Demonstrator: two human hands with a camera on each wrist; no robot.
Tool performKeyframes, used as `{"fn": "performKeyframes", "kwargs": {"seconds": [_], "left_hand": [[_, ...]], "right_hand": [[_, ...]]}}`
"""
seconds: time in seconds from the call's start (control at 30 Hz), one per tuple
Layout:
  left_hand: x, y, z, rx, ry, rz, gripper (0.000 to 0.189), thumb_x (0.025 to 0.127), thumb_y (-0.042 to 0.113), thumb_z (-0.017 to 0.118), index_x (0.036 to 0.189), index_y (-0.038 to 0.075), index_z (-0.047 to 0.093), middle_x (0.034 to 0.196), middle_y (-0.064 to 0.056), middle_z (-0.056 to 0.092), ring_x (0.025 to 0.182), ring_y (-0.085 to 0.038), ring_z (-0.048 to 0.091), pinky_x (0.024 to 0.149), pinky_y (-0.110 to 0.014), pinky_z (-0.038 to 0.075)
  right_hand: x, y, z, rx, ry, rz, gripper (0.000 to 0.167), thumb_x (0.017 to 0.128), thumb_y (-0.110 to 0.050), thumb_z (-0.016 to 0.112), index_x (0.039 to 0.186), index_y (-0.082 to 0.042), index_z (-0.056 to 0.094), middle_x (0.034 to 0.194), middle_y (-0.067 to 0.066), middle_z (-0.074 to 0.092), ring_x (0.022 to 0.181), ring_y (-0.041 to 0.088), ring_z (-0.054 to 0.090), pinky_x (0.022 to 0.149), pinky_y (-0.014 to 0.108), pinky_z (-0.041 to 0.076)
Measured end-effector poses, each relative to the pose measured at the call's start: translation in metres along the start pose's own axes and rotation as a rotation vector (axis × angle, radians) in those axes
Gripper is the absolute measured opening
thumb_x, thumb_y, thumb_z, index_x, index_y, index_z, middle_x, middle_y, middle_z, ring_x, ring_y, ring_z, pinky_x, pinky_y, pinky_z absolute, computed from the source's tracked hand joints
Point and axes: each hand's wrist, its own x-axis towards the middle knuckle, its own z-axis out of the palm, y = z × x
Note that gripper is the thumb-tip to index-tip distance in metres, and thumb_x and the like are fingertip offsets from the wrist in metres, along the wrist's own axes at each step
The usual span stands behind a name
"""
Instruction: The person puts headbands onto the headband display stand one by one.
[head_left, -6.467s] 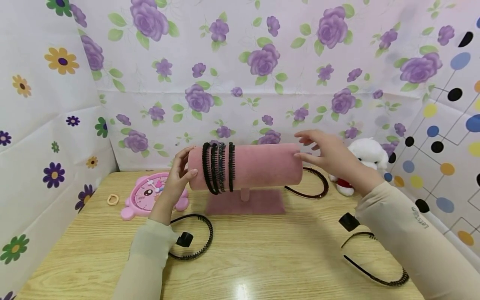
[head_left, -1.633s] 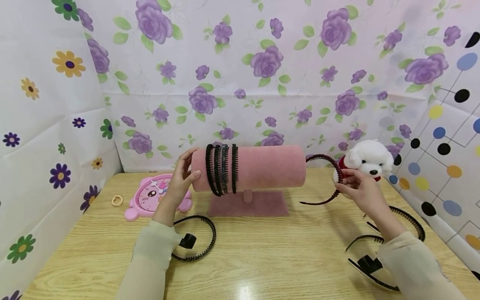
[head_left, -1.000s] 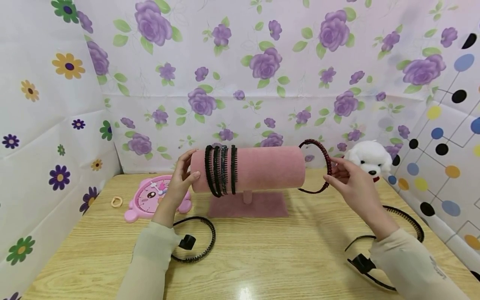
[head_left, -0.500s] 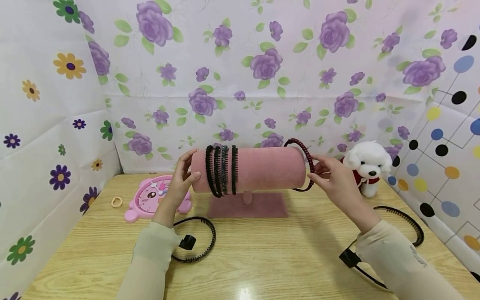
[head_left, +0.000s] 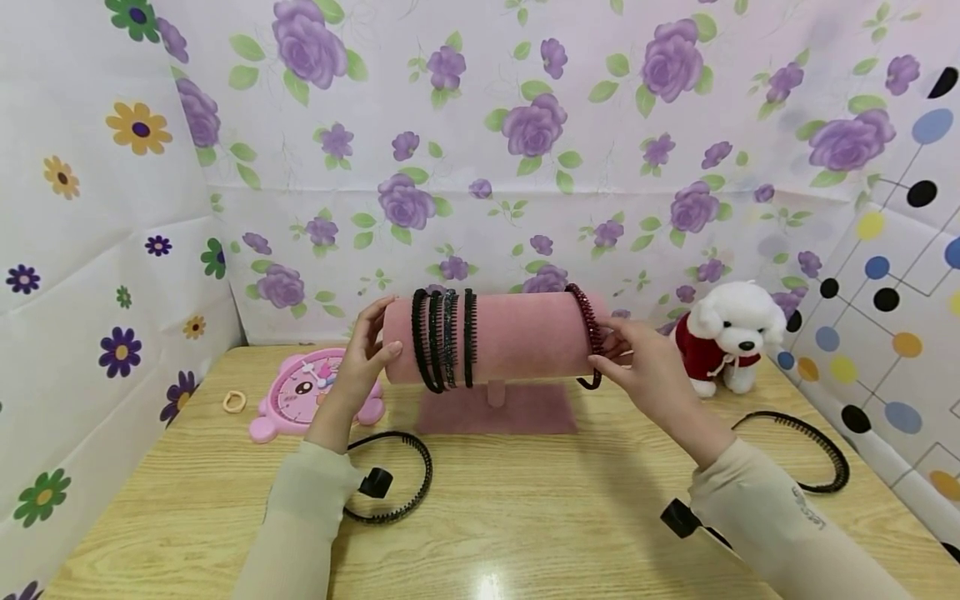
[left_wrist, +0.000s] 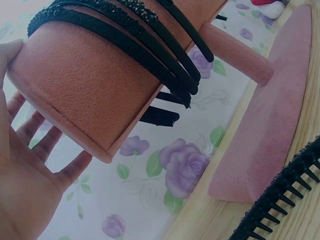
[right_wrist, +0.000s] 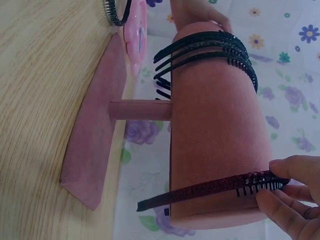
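A pink velvet headband stand with a horizontal roll stands mid-table. My left hand grips the roll's left end, thumb in front and fingers behind. Several black toothed headbands ring the roll near that hand. Around the right end sits a dark red headband, pinched between the thumb and fingers of my right hand. In the right wrist view, the dark red headband lies across the roll, its teeth beside my fingertips and one free tip past the roll's edge.
A pink clock and a small beige ring lie on the left. One black headband lies by my left sleeve, another at right. My right sleeve mostly hides a further one. A white plush dog sits behind right.
My right hand has taken the dark red headband from the table behind the roll, brought it left and slid it over the roll's right end. The left hand has kept its hold.
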Motion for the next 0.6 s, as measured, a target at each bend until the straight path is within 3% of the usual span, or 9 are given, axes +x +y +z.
{"fn": "performKeyframes", "kwargs": {"seconds": [0.4,0.6], "left_hand": [[0.001,0.000,-0.001,0.011,-0.008,-0.007,0.063,0.093,0.006,0.048,0.150,0.022,0.027,0.155,-0.003,0.029,0.141,-0.013,0.029,0.108,-0.042,0.026],[0.001,-0.001,-0.001,0.006,-0.007,-0.008,0.063,0.093,0.006,0.048,0.149,0.022,0.028,0.155,-0.003,0.029,0.140,-0.012,0.030,0.108,-0.042,0.026]], "right_hand": [[0.004,-0.003,-0.009,-0.072,0.012,-0.036,0.042,0.086,-0.014,0.071,0.123,0.000,0.060,0.089,0.014,0.063,0.082,0.027,0.065,0.071,0.041,0.056],[0.010,0.001,-0.019,-0.101,0.004,-0.098,0.041,0.085,-0.016,0.072,0.121,0.000,0.060,0.099,0.016,0.059,0.091,0.031,0.063,0.077,0.046,0.054]]}}
